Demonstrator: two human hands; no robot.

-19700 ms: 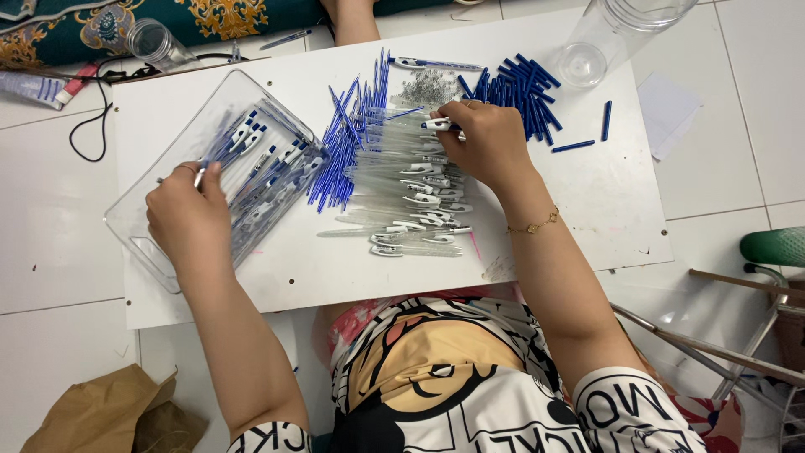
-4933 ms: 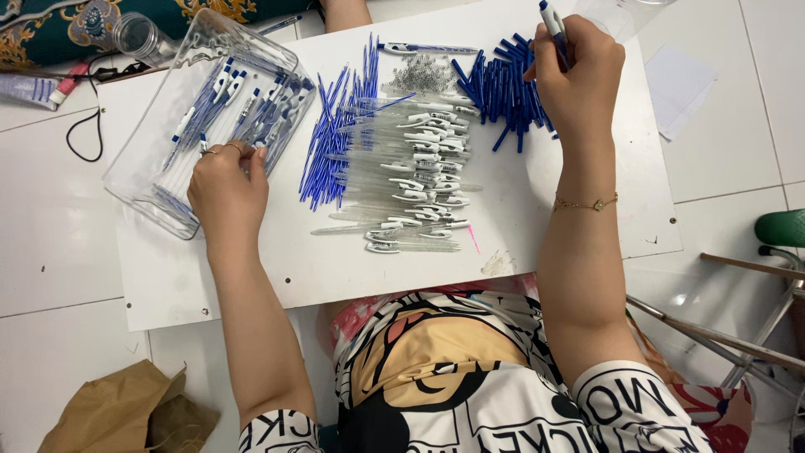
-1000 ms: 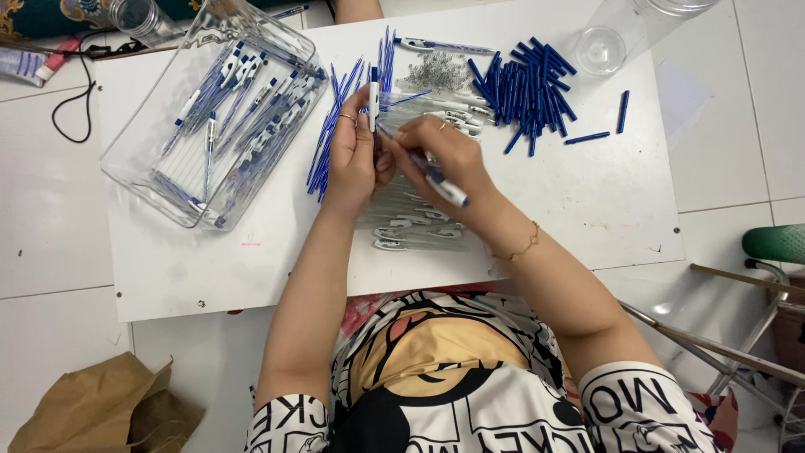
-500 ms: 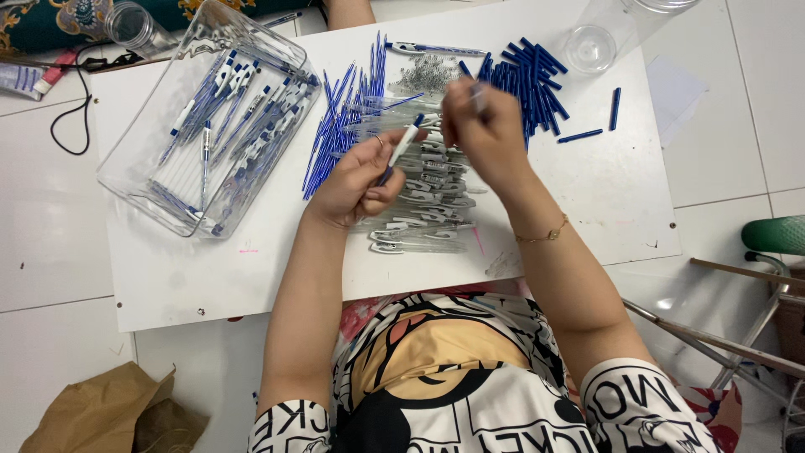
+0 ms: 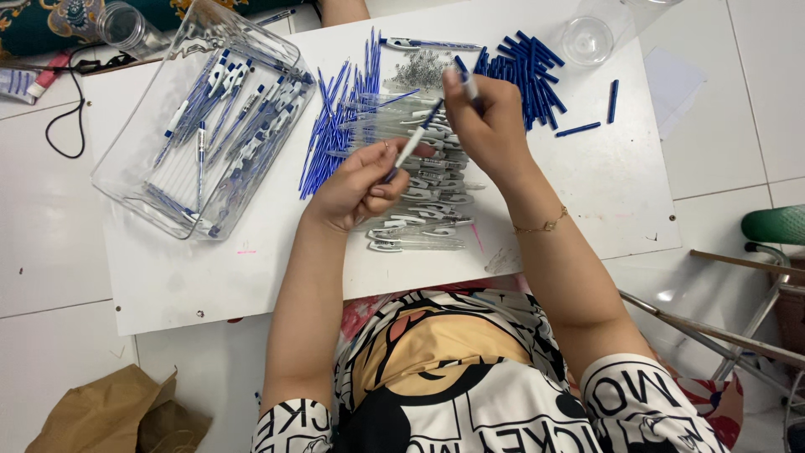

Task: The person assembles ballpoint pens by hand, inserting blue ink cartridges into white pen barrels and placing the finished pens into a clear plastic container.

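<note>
While your left hand (image 5: 356,184) is gripping the pen (image 5: 411,144), your right hand (image 5: 486,117) is pinching a cap (image 5: 463,77); be lining them up squarely.

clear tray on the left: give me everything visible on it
The clear tray is a rectangular bin of transparent plastic with rounded corners and raised walls. It sits skewed at the left end of the white table. Assembled pens with blue and white parts lie inside, mostly lengthwise. Neither hand touches it.
</note>
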